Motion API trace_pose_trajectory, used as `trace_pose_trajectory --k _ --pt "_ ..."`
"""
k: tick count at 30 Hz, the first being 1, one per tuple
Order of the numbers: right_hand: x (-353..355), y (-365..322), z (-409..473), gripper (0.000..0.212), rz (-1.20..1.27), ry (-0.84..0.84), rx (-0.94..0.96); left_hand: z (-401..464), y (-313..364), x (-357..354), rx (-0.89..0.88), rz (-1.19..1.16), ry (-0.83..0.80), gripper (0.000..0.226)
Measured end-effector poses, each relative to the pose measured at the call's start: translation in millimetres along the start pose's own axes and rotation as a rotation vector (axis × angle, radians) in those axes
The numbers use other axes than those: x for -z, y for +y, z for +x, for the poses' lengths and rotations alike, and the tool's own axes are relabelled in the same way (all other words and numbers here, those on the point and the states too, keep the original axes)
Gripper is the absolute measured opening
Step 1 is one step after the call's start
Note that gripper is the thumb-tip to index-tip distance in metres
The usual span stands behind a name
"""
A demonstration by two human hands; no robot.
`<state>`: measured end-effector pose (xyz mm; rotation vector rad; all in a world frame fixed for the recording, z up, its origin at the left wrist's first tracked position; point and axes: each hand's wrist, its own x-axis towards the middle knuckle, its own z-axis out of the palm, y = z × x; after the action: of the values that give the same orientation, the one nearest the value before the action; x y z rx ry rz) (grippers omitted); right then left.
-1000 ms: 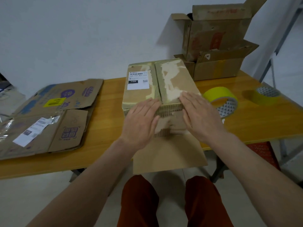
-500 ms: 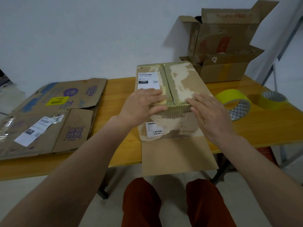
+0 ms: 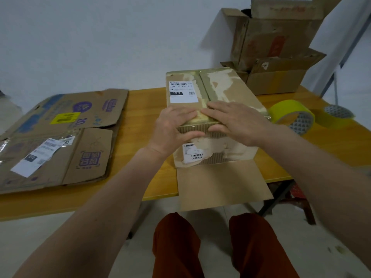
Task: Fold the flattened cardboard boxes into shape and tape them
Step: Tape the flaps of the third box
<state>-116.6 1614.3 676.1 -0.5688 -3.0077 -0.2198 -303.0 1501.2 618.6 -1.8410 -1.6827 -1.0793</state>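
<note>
Box [image 3: 224, 93] shaped, taped seam, front flap open.

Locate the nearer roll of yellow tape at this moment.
In the head view, the nearer yellow tape roll sits on the wooden table at right, just beside the box under both hands, with a second roll farther right.
</note>
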Motion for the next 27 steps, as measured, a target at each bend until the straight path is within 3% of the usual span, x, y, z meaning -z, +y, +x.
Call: trace_pose_trajectory --k 7,12,19,22,24,27 --pt "8.3 48.7 -32.9 0.057 -0.113 -0.134 -0.092 -1.5 -6.6 0.1 -0.054 -0.039 0.009 0.045" --pt "16.9 61.4 -42.1 0.051 -0.054 -0.165 -0.153 -5.1 -6.4 6.6 -0.104 -0.002 -0.042 0.042" --pt "28.9 67.9 -47.7 0.050 0.111 -0.102 -0.158 -16.0 -2.3 29.8 -0.058 0.148 -0.205 0.055" --pt "29.3 65.0 -48.4 0.050 0.155 -0.035 -0.161 8.7 29.7 38.0 0.042 0.368 -0.201 0.064" --pt "26.8 63.3 -50.9 0.047 0.147 0.064 -0.148 44.4 58.7 30.7 0.142 0.531 -0.333 0.067" --pt "17.1 67.1 -57.8 0.059 0.167 0.141 -0.226 83.1 88.7 -4.2 0.123 0.354 -0.472 0.055"
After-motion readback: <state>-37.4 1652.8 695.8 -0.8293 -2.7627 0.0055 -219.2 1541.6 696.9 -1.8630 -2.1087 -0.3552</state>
